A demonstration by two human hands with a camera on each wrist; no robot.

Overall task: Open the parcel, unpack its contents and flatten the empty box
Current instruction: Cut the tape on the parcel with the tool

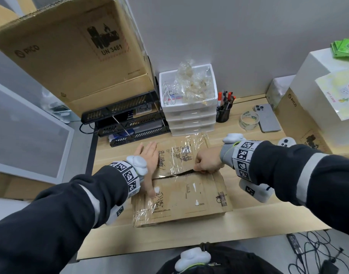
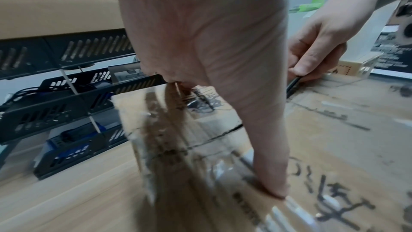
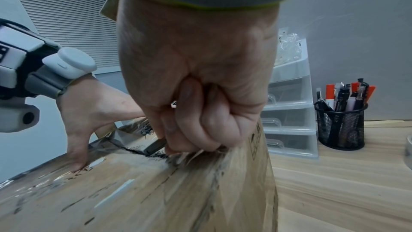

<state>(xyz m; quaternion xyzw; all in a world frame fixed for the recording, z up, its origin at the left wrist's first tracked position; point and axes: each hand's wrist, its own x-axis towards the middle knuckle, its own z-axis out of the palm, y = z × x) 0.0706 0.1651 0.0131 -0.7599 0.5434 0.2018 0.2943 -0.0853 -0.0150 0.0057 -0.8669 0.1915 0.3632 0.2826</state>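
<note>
A flat brown cardboard parcel (image 1: 189,194) wrapped in clear tape lies on the wooden desk in front of me. Its centre seam (image 1: 175,174) is split open along part of its length. My left hand (image 1: 150,161) lies flat on the parcel's left side, fingers straight and thumb (image 2: 272,174) pressing the near flap. My right hand (image 1: 207,162) is clenched in a fist at the right part of the seam, gripping a dark cutter (image 3: 156,145) whose tip sits in the slit. The cutter (image 2: 293,85) also shows under the right fingers in the left wrist view.
Black letter trays (image 1: 130,119) and a white drawer unit (image 1: 189,107) stand just behind the parcel. A pen cup (image 1: 223,113), tape roll (image 1: 249,119), phone (image 1: 267,117) and white controller (image 1: 286,142) sit to the right. Large cartons flank the desk.
</note>
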